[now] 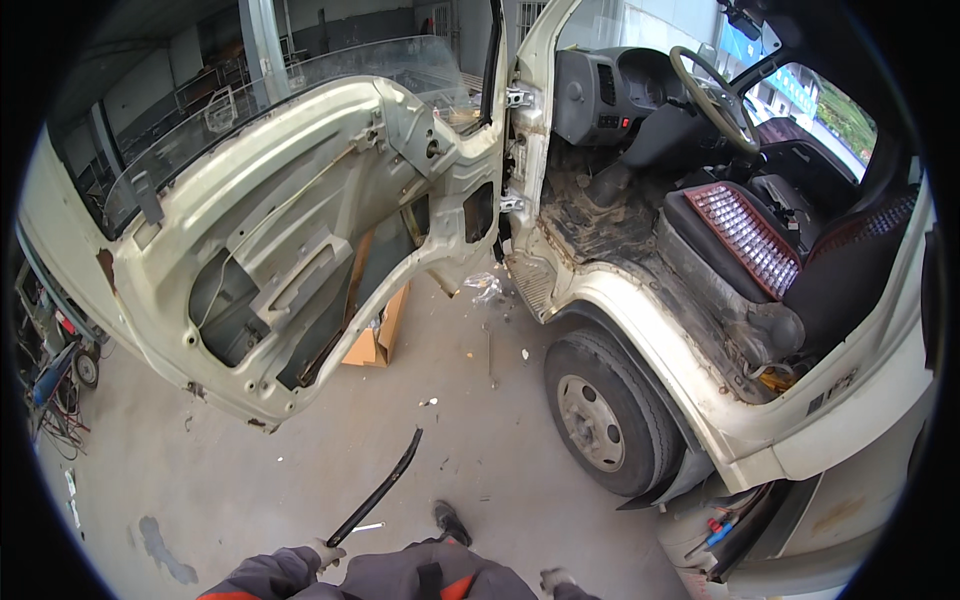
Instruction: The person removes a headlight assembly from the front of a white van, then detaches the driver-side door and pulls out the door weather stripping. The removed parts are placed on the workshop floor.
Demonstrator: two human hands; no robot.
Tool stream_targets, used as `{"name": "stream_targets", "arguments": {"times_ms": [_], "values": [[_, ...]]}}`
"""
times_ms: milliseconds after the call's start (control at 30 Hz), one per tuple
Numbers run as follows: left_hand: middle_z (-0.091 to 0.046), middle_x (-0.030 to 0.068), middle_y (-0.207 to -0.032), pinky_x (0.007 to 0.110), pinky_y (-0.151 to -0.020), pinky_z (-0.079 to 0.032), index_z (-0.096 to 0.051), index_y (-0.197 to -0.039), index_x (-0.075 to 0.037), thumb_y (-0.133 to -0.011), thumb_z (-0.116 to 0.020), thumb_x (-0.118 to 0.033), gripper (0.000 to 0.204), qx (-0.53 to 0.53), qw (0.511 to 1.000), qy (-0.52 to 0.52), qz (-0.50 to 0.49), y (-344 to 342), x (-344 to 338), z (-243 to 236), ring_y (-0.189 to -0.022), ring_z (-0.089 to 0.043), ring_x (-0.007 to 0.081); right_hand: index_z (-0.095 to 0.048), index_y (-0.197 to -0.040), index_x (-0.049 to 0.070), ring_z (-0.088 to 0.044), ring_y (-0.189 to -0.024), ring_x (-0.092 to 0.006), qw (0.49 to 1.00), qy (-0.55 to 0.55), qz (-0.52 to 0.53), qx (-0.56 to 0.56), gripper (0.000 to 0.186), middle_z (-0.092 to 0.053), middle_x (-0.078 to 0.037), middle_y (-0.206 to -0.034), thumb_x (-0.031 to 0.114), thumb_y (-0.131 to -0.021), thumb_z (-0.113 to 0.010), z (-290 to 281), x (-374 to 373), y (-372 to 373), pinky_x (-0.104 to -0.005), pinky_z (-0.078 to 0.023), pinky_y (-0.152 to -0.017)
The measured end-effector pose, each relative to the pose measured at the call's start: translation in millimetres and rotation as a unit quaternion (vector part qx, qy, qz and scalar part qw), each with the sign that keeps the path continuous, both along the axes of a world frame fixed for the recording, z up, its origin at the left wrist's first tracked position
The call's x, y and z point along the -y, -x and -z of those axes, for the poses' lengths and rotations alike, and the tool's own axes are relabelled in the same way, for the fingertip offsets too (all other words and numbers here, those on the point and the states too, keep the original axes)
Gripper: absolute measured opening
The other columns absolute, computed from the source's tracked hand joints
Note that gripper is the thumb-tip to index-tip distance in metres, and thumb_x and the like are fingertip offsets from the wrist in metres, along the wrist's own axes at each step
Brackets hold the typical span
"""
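Observation:
At the lower edge my left hand [328,553], in a pale glove, is closed around the lower end of a long, slightly curved black strip [375,493]. The strip slants up and to the right over the floor. Beside it shows a thin silver rod-like piece [368,526]; whether my hand holds this too, I cannot tell. My right hand [557,580], also gloved, hangs low near my right side, its fingers too unclear to read. Ahead stands an open cream truck door [300,240] without its inner panel, its window glass [330,70] partly raised.
On the right is the truck cab with its seat [745,240], steering wheel [715,100] and front wheel [605,415]. An orange-brown cardboard box [378,340] stands under the door. Bits of debris [428,402] lie on the grey floor. A wheeled machine with cables [70,375] is at the left.

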State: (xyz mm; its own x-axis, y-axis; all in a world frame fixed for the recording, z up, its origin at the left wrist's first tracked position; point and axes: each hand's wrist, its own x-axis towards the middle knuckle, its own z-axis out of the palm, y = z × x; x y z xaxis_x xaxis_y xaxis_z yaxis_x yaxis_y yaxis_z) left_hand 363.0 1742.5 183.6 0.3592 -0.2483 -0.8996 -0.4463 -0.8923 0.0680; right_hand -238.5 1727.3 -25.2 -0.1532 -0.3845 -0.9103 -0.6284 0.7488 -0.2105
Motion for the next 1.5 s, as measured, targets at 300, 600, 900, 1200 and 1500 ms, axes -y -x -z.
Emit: {"name": "stream_targets", "arguments": {"times_ms": [300, 600, 900, 1200, 1500], "values": [[-0.062, 0.0105, -0.062, 0.041, -0.052, -0.051, -0.078, -0.083, -0.008, -0.085, -0.075, -0.055, 0.047, 0.044, 0.998, 0.038, 0.012, -33.5, 53.1, 24.5, -0.051, -0.061, 0.0233, -0.075, -0.116, 0.002, -0.067, -0.113, -0.0455, 0.942, 0.320, -0.063, 0.083, 0.055, -0.073, -0.027, -0.113, 0.049, -0.094, -0.057, -123.5, 375.3, -152.6, -0.0493, -0.051, -0.100], [-0.078, 0.0186, -0.106, 0.042, -0.091, -0.055, -0.080, -0.114, -0.008, -0.079, -0.077, -0.063, 0.066, 0.099, 0.995, 0.027, -0.014, -7.9, 33.8, 84.4, -0.100, -0.075, 0.0308, -0.069, -0.124, -0.002, -0.062, -0.123, -0.0453, 0.879, 0.433, -0.063, 0.190, 0.064, -0.068, -0.030, -0.125, 0.054, -0.096, -0.058, -334.6, 670.5, -202.4, -0.0478, -0.048, -0.104], [-0.078, 0.0172, -0.111, 0.044, -0.096, -0.054, -0.080, -0.115, -0.012, -0.080, -0.072, -0.065, 0.064, 0.195, 0.973, 0.029, -0.118, 138.9, 125.9, 62.1, -0.107, -0.074, 0.0341, -0.071, -0.114, -0.005, -0.066, -0.114, -0.0470, 0.751, 0.624, -0.161, 0.144, 0.066, -0.071, -0.032, -0.114, 0.056, -0.101, -0.050, -475.8, 998.7, -233.8, -0.0502, -0.050, -0.099], [-0.080, 0.0089, -0.107, 0.039, -0.090, -0.057, -0.082, -0.114, -0.015, -0.079, -0.079, -0.056, 0.053, 0.074, 0.976, 0.046, -0.200, 270.9, 196.8, 84.9, -0.101, -0.074, 0.0251, -0.069, -0.132, 0.001, -0.057, -0.133, -0.0438, 0.709, 0.575, -0.400, -0.078, 0.082, -0.062, -0.027, -0.139, 0.062, -0.105, -0.021, -523.5, 1131.5, -305.3, -0.0522, -0.041, -0.115], [-0.078, 0.0139, -0.104, 0.045, -0.086, -0.059, -0.081, -0.103, -0.014, -0.085, -0.062, -0.034, 0.033, 0.098, 0.946, 0.000, -0.309, 337.5, 256.9, 20.7, -0.101, -0.074, 0.0339, -0.047, -0.148, 0.003, -0.064, -0.115, -0.0490, 0.445, 0.607, -0.633, -0.177, 0.072, -0.068, -0.024, -0.128, 0.051, -0.097, -0.067, -509.7, 1314.9, -265.1, -0.0488, -0.056, -0.095]]}}
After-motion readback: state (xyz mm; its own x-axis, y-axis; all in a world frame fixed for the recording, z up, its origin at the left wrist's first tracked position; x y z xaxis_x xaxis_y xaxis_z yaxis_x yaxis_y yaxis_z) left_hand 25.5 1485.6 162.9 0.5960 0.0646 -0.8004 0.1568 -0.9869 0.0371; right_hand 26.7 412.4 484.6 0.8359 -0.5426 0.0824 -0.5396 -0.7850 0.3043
